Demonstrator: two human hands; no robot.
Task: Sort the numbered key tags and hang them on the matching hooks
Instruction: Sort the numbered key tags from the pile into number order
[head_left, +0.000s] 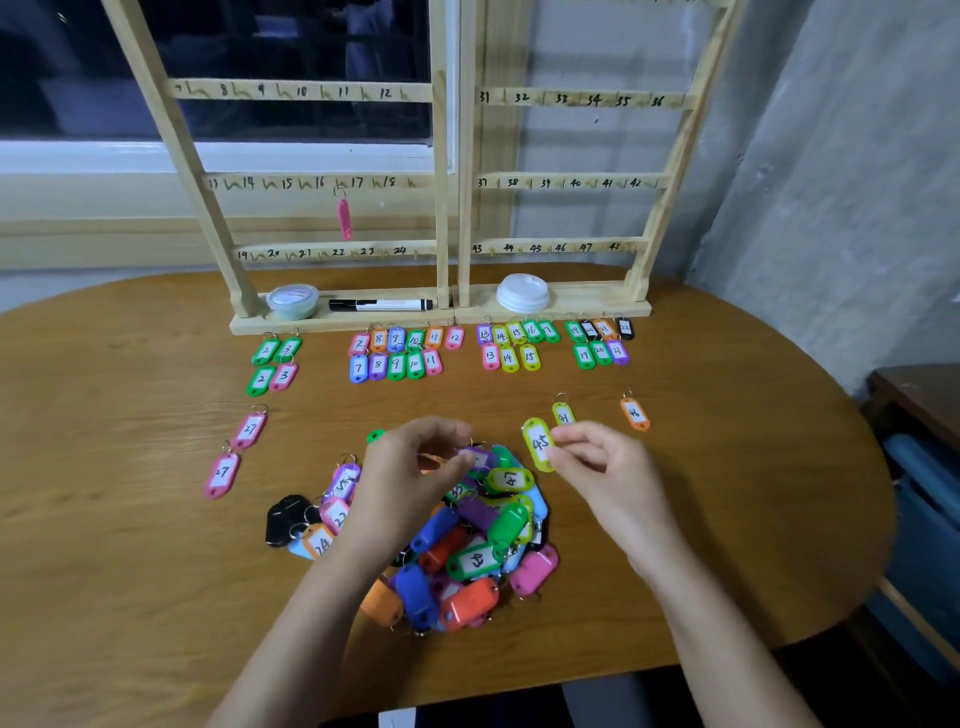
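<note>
A heap of coloured key tags (467, 545) lies on the wooden table in front of me. My right hand (597, 467) pinches a yellow tag marked 45 (538, 442) just right of the heap. My left hand (415, 467) hovers over the heap's far side with curled fingers; whether it holds a tag I cannot tell. Sorted tags lie in rows before the wooden hook rack (441, 249): greens and a pink (272, 364), 7 to 12 (400, 353), 13 to 17 (511, 345), 19 to 22 (600, 343). One pink tag (344, 217) hangs at hook 16.
Two pink 27 tags (236, 452) lie at the left, a yellow 47 (563, 414) and an orange 46 (635, 413) at the right. On the rack base sit a round tub (292, 300), a marker (382, 304) and white lids (522, 293). A wall stands right.
</note>
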